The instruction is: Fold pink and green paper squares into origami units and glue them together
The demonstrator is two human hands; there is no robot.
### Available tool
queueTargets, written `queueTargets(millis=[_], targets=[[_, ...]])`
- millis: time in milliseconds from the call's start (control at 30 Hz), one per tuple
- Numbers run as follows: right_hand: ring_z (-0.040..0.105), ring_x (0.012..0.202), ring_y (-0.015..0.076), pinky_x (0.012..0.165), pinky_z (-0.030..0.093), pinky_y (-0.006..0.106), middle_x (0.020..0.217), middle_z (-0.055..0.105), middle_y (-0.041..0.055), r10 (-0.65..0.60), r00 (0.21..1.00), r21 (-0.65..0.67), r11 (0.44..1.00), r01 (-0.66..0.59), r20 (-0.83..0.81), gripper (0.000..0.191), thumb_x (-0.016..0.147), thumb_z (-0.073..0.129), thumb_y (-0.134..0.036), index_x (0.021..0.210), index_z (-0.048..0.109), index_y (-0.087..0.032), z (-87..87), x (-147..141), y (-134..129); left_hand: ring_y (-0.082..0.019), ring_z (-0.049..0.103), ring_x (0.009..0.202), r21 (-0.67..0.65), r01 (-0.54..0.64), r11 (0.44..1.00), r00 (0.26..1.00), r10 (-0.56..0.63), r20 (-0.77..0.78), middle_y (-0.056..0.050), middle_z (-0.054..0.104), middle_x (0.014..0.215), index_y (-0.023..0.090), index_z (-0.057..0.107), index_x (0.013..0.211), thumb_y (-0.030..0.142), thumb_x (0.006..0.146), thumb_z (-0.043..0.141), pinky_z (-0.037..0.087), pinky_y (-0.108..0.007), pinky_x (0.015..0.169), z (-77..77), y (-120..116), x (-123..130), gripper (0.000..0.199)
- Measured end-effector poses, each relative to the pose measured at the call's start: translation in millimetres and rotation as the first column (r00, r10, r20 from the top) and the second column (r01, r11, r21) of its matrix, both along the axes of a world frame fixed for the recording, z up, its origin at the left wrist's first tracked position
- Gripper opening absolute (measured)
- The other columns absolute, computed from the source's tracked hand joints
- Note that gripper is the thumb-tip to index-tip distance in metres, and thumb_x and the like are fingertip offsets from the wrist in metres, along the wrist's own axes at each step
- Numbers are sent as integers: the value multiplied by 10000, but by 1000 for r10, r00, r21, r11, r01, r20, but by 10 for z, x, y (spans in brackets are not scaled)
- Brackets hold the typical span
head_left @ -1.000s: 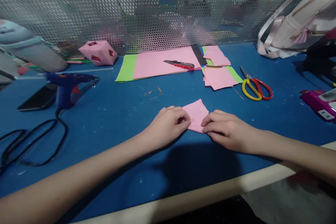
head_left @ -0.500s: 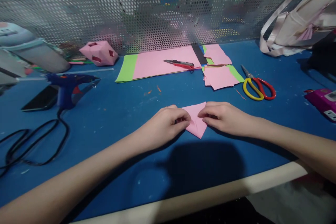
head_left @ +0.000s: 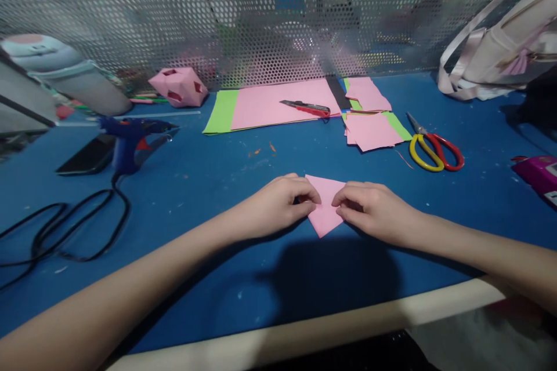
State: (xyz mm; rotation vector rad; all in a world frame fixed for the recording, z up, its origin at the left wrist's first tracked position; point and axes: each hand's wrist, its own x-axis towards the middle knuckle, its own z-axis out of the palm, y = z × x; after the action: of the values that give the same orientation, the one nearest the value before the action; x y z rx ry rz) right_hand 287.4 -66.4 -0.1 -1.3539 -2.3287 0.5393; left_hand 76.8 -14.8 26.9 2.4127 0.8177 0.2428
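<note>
Between my hands a small piece of pink paper (head_left: 327, 221) lies near the table's front edge, one corner pointing toward me. My left hand (head_left: 293, 202) pinches its left side, thumb and fingertips bent onto the paper. On the opposite side my right hand (head_left: 369, 203) grips the paper in the same way. Both hands' outer fingers rest by the blue tabletop (head_left: 243, 278). Whether the paper is folded under the fingers is hard to see.
Beyond the hands lie a red utility knife (head_left: 311, 109) on pink and green sheets (head_left: 261, 107), pink paper squares (head_left: 372, 130), and scissors (head_left: 437, 151). At left are a blue glue gun (head_left: 127, 142) with its cord, a phone (head_left: 87, 153), and a pink paper polyhedron (head_left: 180, 87).
The pink paper has turned between my hands, its near corner swinging left. Both hands keep hold of its sides. The whole view has shifted slightly.
</note>
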Motion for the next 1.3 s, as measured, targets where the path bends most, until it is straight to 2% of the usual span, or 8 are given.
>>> queueTargets(millis=[467,733,967,1300], targets=[[588,799,145,724,414,278,895,639,36,39,998,114,992,-45,56,128,887,499,-185,933,618,-189,-56,-6,-52,-158,539,816,110,0,994,998,-6,55,-10,658,821,185,647,870,122,851,514,396,-301,789,-125,-41,-41,148],[565,782,143,712,405,276,894,618,37,59,992,146,986,-76,115,139,915,462,-210,949,595,-188,-55,-10,-67,-164,498,806,106,-56,993,997,49,62,-5,595,792,190,612,906,146,843,516,394,-288,741,-168,-51,-52,123],[566,792,142,709,392,274,888,616,42,52,995,162,985,-66,88,150,926,449,-209,937,595,-181,-75,-8,-71,-161,481,786,103,-55,993,996,47,75,1,576,775,188,592,879,132,831,518,383,-281,723,-173,-54,-50,105],[559,800,147,686,364,283,884,605,39,53,990,224,971,-82,134,183,950,412,-237,932,586,-183,-129,-14,-86,-160,477,789,107,-60,992,997,53,64,4,571,779,192,586,862,133,827,522,371,-280,733,-182,-56,-50,93]])
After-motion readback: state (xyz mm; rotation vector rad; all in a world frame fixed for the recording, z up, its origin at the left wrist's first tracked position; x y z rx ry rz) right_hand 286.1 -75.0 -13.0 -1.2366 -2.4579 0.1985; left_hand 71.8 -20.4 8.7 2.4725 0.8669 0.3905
